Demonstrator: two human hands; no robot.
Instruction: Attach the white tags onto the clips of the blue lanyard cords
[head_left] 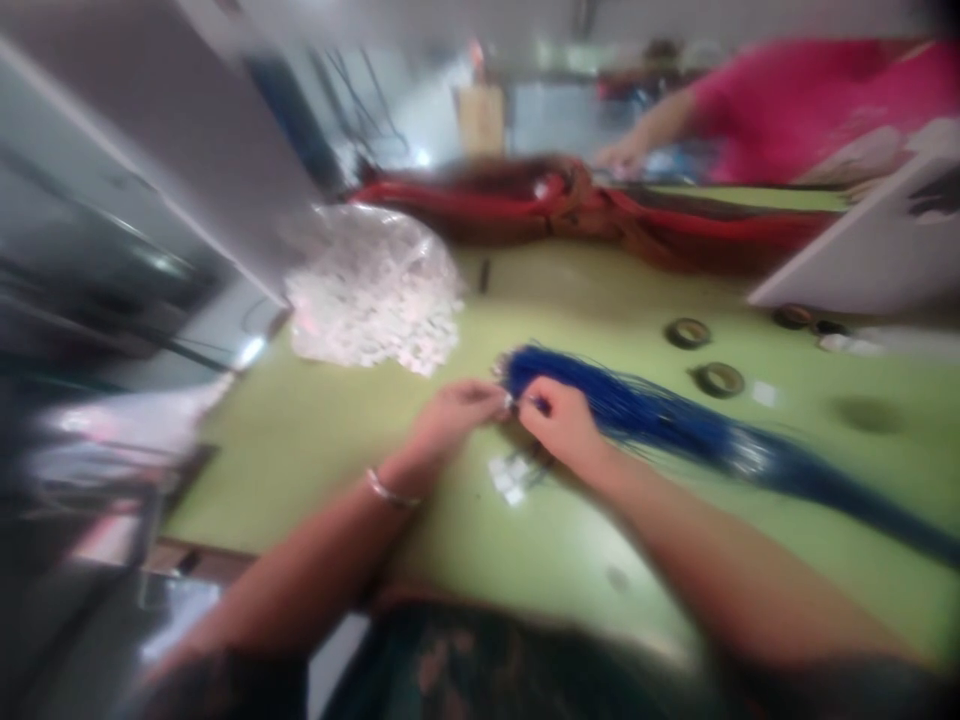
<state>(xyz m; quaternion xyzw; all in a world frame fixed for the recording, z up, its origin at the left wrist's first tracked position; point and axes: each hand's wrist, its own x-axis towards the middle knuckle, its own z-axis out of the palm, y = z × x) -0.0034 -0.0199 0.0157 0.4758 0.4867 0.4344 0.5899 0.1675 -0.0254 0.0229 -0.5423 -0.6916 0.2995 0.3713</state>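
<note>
No writing can be read anywhere: blur smears the wires [645, 410], the bag [375, 290], the tape rolls [718, 379] and the white board [847, 260].

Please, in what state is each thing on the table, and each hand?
Left hand: grip pinched at the end of the blue wire bundle.
Right hand: grip shut on the same end.
Blue wire bundle: lying stretched out.
Bag of white pieces: full, lying; opening blurred.
Loose white pieces: lying beside the hands.
Tape rolls: lying flat, apart.

A bag of white pieces [371, 290], red wire bundle [570, 210] and 2 tape rolls [688, 333] [718, 379] lie on the green table [300, 440].
</note>
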